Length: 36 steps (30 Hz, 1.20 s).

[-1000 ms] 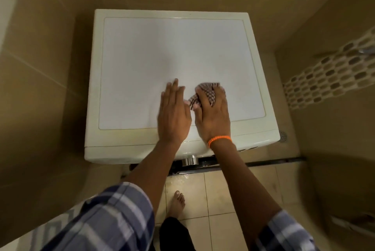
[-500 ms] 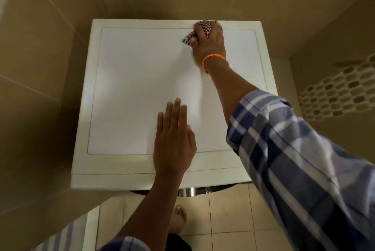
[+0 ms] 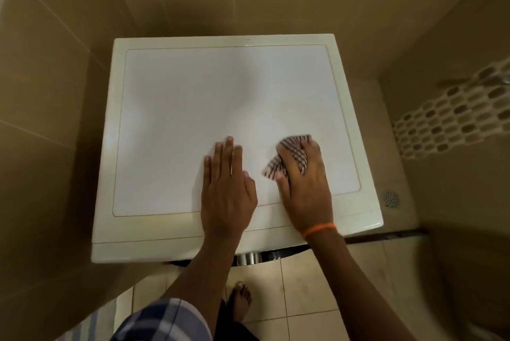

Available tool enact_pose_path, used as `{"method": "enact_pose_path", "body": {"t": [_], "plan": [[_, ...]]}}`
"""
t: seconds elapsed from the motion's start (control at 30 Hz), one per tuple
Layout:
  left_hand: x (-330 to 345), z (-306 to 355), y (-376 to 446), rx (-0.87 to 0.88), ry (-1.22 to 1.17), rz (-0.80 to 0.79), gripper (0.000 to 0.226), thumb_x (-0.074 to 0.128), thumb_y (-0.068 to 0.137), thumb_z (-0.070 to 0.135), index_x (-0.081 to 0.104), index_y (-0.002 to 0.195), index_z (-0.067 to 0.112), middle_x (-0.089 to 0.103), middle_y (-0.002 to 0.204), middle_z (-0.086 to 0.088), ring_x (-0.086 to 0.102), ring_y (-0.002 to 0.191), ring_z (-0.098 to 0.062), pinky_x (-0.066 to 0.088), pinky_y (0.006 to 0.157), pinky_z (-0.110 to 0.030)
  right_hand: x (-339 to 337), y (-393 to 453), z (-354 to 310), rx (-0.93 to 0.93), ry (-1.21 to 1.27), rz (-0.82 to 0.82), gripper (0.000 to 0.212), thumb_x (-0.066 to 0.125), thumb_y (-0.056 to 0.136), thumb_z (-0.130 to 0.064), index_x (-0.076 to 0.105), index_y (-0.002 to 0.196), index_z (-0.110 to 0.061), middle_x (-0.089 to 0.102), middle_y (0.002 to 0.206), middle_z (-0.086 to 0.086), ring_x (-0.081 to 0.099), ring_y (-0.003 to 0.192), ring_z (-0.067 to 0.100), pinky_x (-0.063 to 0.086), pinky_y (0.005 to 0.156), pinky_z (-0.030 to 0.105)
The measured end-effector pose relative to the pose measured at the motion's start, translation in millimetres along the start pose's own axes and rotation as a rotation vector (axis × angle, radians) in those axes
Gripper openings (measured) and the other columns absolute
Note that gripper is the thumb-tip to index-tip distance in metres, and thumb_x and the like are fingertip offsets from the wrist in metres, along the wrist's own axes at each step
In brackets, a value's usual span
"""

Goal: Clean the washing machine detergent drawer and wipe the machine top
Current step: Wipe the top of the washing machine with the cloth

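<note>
While left hand (image 3: pixel 226 191) lies flat, right hand (image 3: pixel 303 189) grips one cloth (image 3: pixel 287 155).

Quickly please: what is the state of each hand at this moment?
Left hand: open, fingers straight, flat on the machine top.
Right hand: closed on the checked cloth, pressing it on the top.
</note>
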<state>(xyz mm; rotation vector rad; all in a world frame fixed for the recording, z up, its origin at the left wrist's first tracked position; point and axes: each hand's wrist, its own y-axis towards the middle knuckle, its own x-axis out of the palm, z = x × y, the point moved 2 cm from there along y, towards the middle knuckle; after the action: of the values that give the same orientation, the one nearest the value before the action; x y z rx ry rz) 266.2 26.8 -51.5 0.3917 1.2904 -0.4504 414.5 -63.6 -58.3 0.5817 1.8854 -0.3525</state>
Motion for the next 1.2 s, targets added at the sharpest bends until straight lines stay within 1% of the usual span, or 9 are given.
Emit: {"method": "enact_pose_path", "body": {"t": [0.1,0.23,0.33,0.43,0.57,0.73,0.83,1.0,1.2], "plan": [[0.8,-0.4,0.1,-0.005,-0.014,-0.001,0.058,0.034,0.11,0.026,0.029,0.166,0.011,0.014,0.177,-0.009,0.008,0.165,-0.025,0.019,0.132,-0.049,-7.0,-37.5,9.6,0.032,-0.029,-0.042,0.058,0.052,0.107,-0.042,0.034,0.162,-0.037,0.015,0.173,0.012,0.009,0.162,0.032,0.034,0.126,0.054],[2.0,-0.4,-0.2,0.002,-0.02,-0.002,0.058,0.034,0.11,0.026,0.03,0.165,0.01,0.014,0.177,-0.01,0.008,0.165,-0.026,0.02,0.131,-0.05,-5.4,-23.1,10.7,0.041,-0.027,-0.002,0.057,0.052,0.107,-0.044,0.037,0.161,-0.036,0.018,0.172,0.013,0.012,0.162,0.033,0.033,0.126,0.054],[1.2,0.1,0.5,-0.001,-0.042,0.02,0.058,0.035,0.108,0.024,0.032,0.164,0.009,0.017,0.177,-0.01,0.011,0.165,-0.026,0.02,0.131,-0.05,0.8,31.2,14.4,0.031,-0.003,0.043,0.056,0.051,0.106,-0.046,0.039,0.16,-0.035,0.019,0.172,0.016,0.012,0.161,0.036,0.029,0.127,0.056],[4.2,-0.1,2.4,-0.004,-0.074,0.034,0.059,0.04,0.106,0.022,0.035,0.164,0.009,0.019,0.176,-0.009,0.012,0.165,-0.025,0.02,0.131,-0.051,5.8,110.7,18.5,0.021,-0.01,0.103,0.054,0.051,0.105,-0.045,0.045,0.157,-0.032,0.025,0.169,0.02,0.019,0.159,0.04,0.028,0.127,0.056],[8.0,-1.3,2.3,-0.001,-0.082,0.042,0.063,0.047,0.102,0.019,0.036,0.164,0.009,0.021,0.176,-0.009,0.014,0.164,-0.025,0.022,0.13,-0.053,9.4,223.1,17.0,0.038,-0.008,0.119,0.055,0.049,0.103,-0.045,0.05,0.155,-0.029,0.03,0.165,0.027,0.024,0.155,0.046,0.025,0.127,0.056],[8.1,0.4,3.1,0.003,-0.02,0.029,0.061,0.042,0.107,0.023,0.032,0.166,0.011,0.016,0.177,-0.007,0.011,0.165,-0.023,0.022,0.131,-0.051,2.1,304.4,14.6,0.066,0.024,0.043,0.056,0.046,0.104,-0.045,0.042,0.158,-0.032,0.02,0.169,0.023,0.012,0.159,0.042,0.016,0.13,0.05],[7.9,-1.6,3.7,0.005,-0.018,0.041,0.06,0.042,0.106,0.022,0.034,0.165,0.011,0.019,0.176,-0.008,0.013,0.165,-0.024,0.022,0.131,-0.051,0.4,299.8,20.9,0.042,0.041,0.022,0.055,0.045,0.104,-0.047,0.041,0.158,-0.036,0.018,0.17,0.019,0.011,0.16,0.04,0.019,0.13,0.051],[5.2,-0.3,4.1,-0.009,-0.061,0.049,0.063,0.048,0.103,0.02,0.036,0.164,0.01,0.022,0.176,-0.007,0.013,0.165,-0.022,0.022,0.131,-0.051,-9.4,231.8,52.1,0.011,0.028,0.106,0.052,0.047,0.104,-0.046,0.046,0.154,-0.038,0.027,0.167,0.017,0.022,0.157,0.039,0.03,0.125,0.054],[4.1,0.5,2.9,-0.003,-0.04,0.048,0.058,0.036,0.107,0.025,0.036,0.163,0.011,0.024,0.175,-0.008,0.014,0.164,-0.023,0.022,0.131,-0.05,-24.1,116.6,80.0,0.01,0.002,0.101,0.05,0.048,0.108,-0.043,0.042,0.157,-0.04,0.02,0.171,0.014,0.015,0.16,0.034,0.028,0.128,0.05]]}}
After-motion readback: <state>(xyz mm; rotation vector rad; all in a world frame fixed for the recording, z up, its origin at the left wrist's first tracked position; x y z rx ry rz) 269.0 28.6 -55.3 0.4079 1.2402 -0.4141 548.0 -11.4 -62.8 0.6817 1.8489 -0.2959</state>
